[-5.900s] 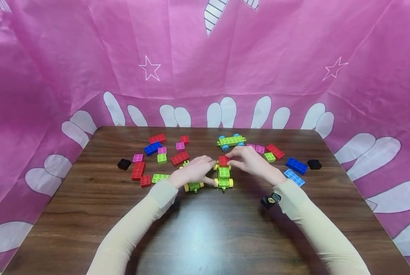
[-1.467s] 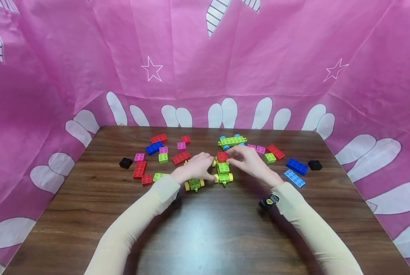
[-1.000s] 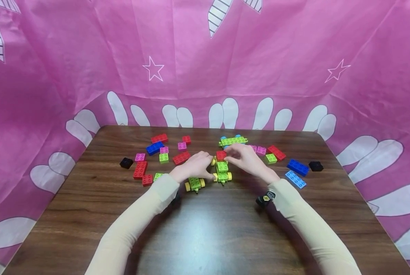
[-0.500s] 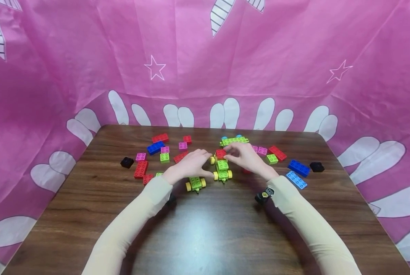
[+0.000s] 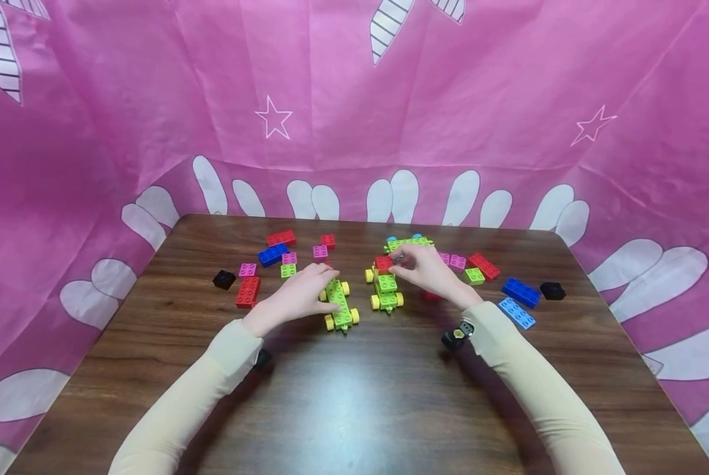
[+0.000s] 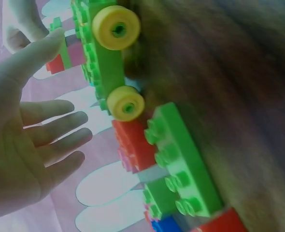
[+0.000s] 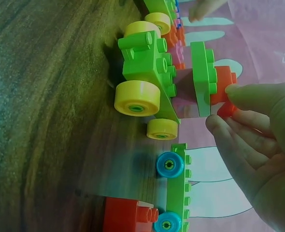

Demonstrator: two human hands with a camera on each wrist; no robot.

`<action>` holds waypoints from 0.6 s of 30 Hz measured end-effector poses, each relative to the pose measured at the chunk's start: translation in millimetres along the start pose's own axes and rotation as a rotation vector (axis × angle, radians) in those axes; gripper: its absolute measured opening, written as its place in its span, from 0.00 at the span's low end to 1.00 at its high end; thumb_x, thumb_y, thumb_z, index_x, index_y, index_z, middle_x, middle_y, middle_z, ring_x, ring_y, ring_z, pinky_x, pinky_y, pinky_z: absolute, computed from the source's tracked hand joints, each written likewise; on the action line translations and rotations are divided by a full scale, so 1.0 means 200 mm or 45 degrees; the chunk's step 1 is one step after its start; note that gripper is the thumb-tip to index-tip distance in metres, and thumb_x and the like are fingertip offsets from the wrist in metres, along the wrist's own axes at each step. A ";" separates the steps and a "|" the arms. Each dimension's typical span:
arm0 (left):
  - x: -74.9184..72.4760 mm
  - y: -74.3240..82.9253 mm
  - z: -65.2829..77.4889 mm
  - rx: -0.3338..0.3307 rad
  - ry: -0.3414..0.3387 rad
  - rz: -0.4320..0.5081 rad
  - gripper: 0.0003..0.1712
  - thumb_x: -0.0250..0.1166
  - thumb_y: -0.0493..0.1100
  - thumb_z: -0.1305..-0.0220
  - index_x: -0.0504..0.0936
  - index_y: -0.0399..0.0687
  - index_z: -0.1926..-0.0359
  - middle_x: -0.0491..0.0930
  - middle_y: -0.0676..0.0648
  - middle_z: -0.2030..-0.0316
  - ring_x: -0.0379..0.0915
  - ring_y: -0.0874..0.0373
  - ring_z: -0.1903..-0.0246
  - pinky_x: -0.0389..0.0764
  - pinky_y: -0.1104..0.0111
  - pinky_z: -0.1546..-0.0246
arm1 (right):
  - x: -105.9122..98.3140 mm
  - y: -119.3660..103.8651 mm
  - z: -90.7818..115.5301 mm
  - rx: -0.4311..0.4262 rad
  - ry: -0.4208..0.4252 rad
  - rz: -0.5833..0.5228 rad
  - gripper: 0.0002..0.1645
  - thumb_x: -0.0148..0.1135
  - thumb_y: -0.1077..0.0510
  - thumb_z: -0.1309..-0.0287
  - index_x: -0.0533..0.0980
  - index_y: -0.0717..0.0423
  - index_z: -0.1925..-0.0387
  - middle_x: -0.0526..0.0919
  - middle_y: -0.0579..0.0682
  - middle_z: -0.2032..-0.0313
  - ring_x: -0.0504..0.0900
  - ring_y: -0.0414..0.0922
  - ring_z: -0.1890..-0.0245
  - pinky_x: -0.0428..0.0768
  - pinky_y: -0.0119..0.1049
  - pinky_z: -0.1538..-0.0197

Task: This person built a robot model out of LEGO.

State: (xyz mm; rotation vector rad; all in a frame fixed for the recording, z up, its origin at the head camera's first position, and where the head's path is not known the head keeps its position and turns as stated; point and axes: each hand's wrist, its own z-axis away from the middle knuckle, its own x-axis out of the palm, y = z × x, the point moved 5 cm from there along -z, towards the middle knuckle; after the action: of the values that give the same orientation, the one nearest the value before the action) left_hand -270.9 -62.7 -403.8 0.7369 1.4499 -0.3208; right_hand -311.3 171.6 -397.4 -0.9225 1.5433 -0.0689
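My right hand [image 5: 428, 270] pinches a red brick [image 7: 223, 79] between thumb and fingers. A green brick [image 7: 200, 79] is joined to its underside. In the right wrist view a gap shows between this pair and the green yellow-wheeled car base [image 7: 142, 55] standing on the table. My left hand [image 5: 295, 290] hovers at a second yellow-wheeled car base [image 5: 338, 307], partly covering its left side. In the left wrist view the left hand's fingers [image 6: 60, 140] are extended and apart from that base, with nothing held.
Behind the right hand stands a green base with blue wheels [image 5: 410, 244]. Loose bricks lie on both sides, among them a red brick [image 5: 247, 291], a dark blue brick [image 5: 521, 292] and a light blue brick [image 5: 516, 313]. Black pieces [image 5: 224, 280] lie farther out.
My left hand has moved left from beside the right-hand car base, uncovering more of the left one. The right hand keeps its hold on the red brick and has barely moved.
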 end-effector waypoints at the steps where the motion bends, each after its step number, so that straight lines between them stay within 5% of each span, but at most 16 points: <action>1: 0.00 -0.01 0.01 -0.004 0.000 0.000 0.42 0.72 0.58 0.43 0.74 0.34 0.37 0.77 0.37 0.40 0.73 0.44 0.40 0.77 0.53 0.38 | 0.00 0.00 0.00 0.008 0.001 0.001 0.17 0.70 0.58 0.43 0.82 0.58 0.52 0.88 0.55 0.54 0.87 0.48 0.59 0.86 0.45 0.52; 18: 0.05 -0.02 0.09 -0.036 0.041 -0.061 0.46 0.75 0.63 0.49 0.77 0.32 0.41 0.78 0.36 0.43 0.75 0.43 0.42 0.81 0.53 0.43 | 0.03 0.00 -0.11 0.000 -0.022 -0.012 0.16 0.70 0.57 0.42 0.81 0.60 0.54 0.88 0.56 0.56 0.88 0.49 0.60 0.87 0.44 0.55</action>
State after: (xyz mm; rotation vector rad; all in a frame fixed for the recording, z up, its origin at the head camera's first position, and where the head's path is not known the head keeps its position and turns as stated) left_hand -258.2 -73.4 -416.0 0.6881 1.5016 -0.3261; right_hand -330.2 158.5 -397.3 -0.9280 1.5228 -0.0676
